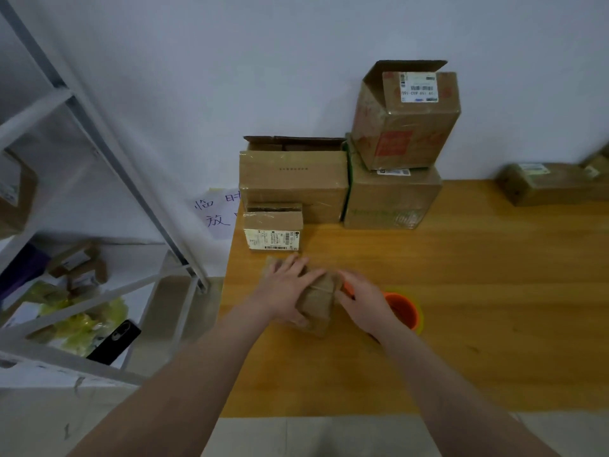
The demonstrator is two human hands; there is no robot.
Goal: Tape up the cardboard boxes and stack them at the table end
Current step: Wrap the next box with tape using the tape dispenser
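L hand (283,285) spread flat atop small box (318,300); R hand (364,300) just right of box, over orange tape roll (403,310) — grip unclear.

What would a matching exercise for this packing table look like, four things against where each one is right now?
Things:
1. small box
2. orange tape dispenser
3. black phone
4. open-flapped box

Places:
A. on the shelf rack
B. atop the larger box by the wall
C. under the left hand
D. on the table at the right hand

Pairs: 1-C, 2-D, 3-A, 4-B
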